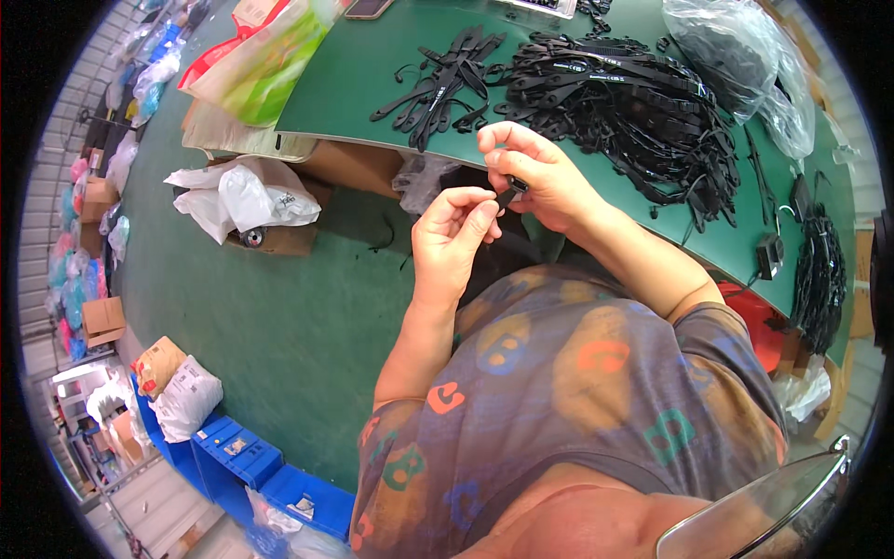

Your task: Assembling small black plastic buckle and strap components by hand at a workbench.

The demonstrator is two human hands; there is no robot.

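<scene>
My left hand (451,244) and my right hand (546,179) meet in front of my body, just off the near edge of the green table (346,86). Between their fingertips is a small black strap end with a dark buckle-like piece (518,185). Thumb and fingers of my left hand pinch its lower end. My right fingers are closed on the upper part, with the index finger raised. Beyond my hands, a small bunch of black straps (447,88) lies on the table. To its right is a large heap of black straps (633,107).
A clear plastic bag (736,47) sits at the back right, and a bundle of thin black cords (819,279) hangs near the right edge. A red-and-green bag (265,79) is at the left. Below it, a white bag (256,197) rests on a cardboard box. Blue bins (237,452) stand at lower left.
</scene>
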